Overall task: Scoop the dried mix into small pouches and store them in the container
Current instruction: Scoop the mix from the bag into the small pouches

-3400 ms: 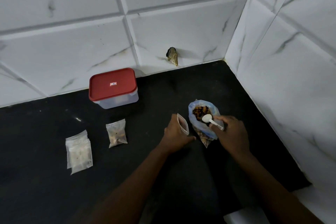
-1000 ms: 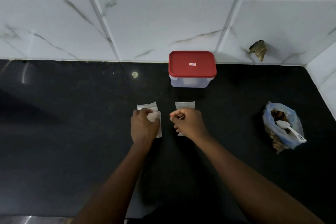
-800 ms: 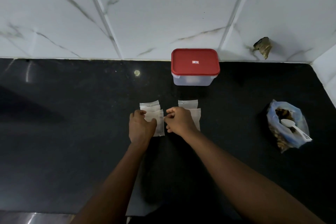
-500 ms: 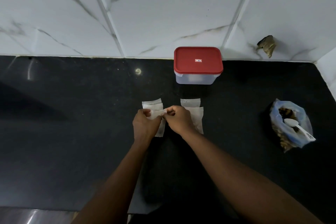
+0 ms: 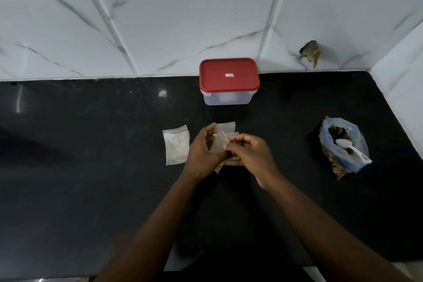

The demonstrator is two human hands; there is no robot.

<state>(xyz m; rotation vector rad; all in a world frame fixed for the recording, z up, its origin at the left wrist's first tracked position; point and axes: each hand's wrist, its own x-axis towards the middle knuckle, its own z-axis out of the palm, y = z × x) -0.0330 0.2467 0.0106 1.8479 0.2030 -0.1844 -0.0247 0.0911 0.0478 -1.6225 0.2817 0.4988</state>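
Note:
A small clear pouch (image 5: 218,143) is held up between my two hands above the black counter. My left hand (image 5: 202,152) holds its left side and my right hand (image 5: 250,154) pinches its top right edge. Filled pouches (image 5: 226,128) lie flat just behind and under my hands. A stack of empty pouches (image 5: 176,145) lies to the left. The red-lidded clear container (image 5: 229,80) stands closed near the wall. At the right, the blue bag of dried mix (image 5: 343,147) stands open with a white scoop (image 5: 348,147) resting in it.
The black counter (image 5: 91,167) ends at a white marble-tiled wall behind and at the right. A dark broken spot (image 5: 310,52) marks the wall tile at the back right. The counter's front edge runs along the bottom.
Both hands have lifted one pouch off the empty stack and moved right with it. The stack now lies uncovered at the left. The camera view shifted slightly.

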